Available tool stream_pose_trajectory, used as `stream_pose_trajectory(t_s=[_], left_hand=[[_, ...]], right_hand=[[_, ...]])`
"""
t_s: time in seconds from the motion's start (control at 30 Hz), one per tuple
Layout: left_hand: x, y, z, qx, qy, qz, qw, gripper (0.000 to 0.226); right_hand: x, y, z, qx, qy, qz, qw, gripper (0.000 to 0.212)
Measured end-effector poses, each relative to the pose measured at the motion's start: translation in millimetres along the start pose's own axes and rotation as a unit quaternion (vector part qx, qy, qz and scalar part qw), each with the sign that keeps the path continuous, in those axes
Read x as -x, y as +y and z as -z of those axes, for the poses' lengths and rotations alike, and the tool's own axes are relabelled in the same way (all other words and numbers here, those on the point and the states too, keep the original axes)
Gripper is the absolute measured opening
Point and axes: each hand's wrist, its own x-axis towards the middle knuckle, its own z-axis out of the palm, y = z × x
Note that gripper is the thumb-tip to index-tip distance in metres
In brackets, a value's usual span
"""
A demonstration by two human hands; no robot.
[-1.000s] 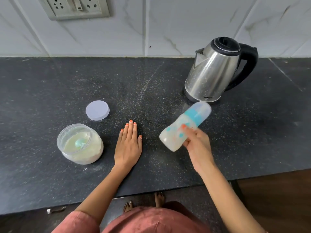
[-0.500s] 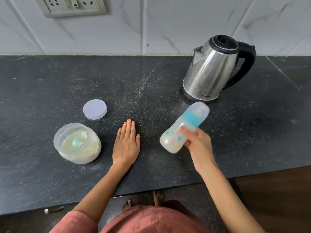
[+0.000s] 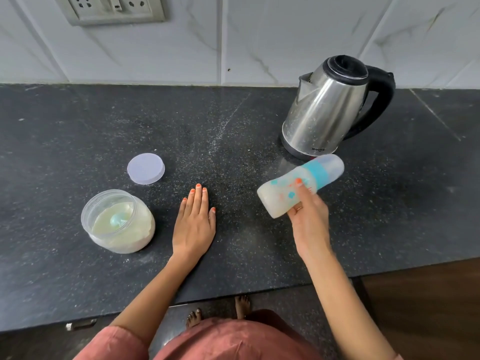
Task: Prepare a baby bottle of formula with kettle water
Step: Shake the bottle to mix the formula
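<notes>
Right hand [image 3: 309, 219] wrapped around the lower body of the baby bottle [image 3: 298, 187], lifted clear of the dark speckled surface [image 3: 78, 141] and tilted well over, base toward the left, capped top toward the right and away. Milky white contents inside; teal collar ring under a translucent cap; teal and orange prints along the side. Bottle edges slightly smeared, possibly from motion, though hard to say for sure. Top of the bottle just in front of the steel kettle [image 3: 327, 110], not touching it. Kettle upright near the back wall on the right, black lid shut, black handle turned to the right.

Left hand [image 3: 194, 224] flat on the surface, palm down, fingers straight and together, grasping nothing. Orange polish on the nails of both hands.

Left of that hand, near but apart: a clear round jar [image 3: 118, 222], open, filled with pale powder, a teal scoop [image 3: 118, 220] half sunk in it. Jar's pale lid [image 3: 146, 168] flat on the surface just behind the jar, apart from it.

White marbled tiles along the wall behind; a switch-and-socket plate [image 3: 111, 9] at upper left. Reddish-pink clothing and bare toes at the bottom edge, below the front lip of the surface.
</notes>
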Motion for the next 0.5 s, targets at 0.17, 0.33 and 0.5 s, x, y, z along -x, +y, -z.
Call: stream_pose_trajectory(t_s=[0.17,0.33,0.5], left_hand=[[0,0,0,0.005,-0.003,-0.001,1.0,0.071],[0,0,0,0.001,-0.001,-0.001,1.0,0.069],[0,-1,1,0.003,-0.004,0.0,1.0,0.07]], right_hand=[[9,3,6,0.147,-0.063,-0.016,0.987,0.018],[1,-2,-1,-0.025,0.001,0.0,1.0,0.013],[15,5,4,0.16,-0.093,-0.02,0.983,0.018]])
